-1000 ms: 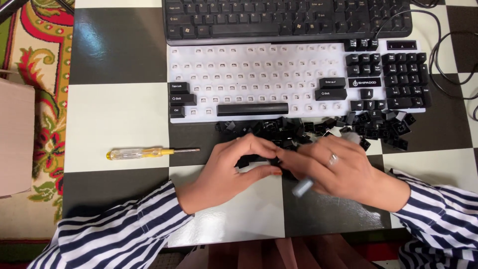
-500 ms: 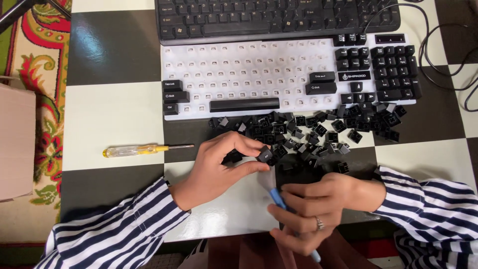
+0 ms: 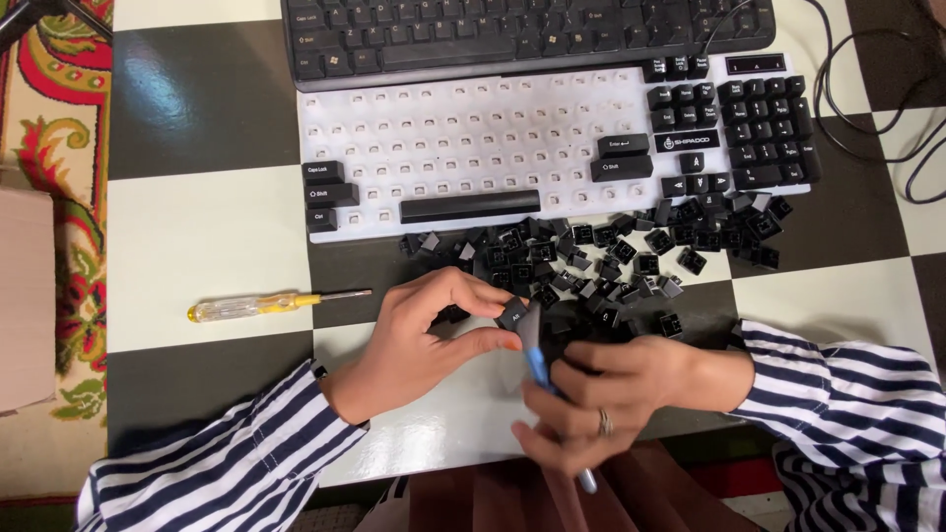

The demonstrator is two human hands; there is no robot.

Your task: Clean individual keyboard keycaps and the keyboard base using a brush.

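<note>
My left hand [image 3: 424,340] pinches a black keycap [image 3: 512,315] between thumb and fingers. Just below and right of it, my right hand [image 3: 611,399] grips a blue-and-grey pen-like tool [image 3: 537,366] whose upper tip touches the keycap. Behind both hands lies a heap of several loose black keycaps [image 3: 611,256]. Beyond the heap sits a white keyboard base [image 3: 473,148] with most keys stripped off; the space bar, a few left-side keys and the number pad remain on it.
A full black keyboard [image 3: 512,34] lies at the far edge, with black cables [image 3: 867,108] at the right. A yellow-handled screwdriver [image 3: 256,305] rests on the black-and-white checkered table [image 3: 207,227]. A cardboard box [image 3: 25,296] and patterned rug are at the left.
My right hand drew back from the keycap heap toward me, then brought the tool's tip up to the keycap in my left hand. The view drifted slightly.
</note>
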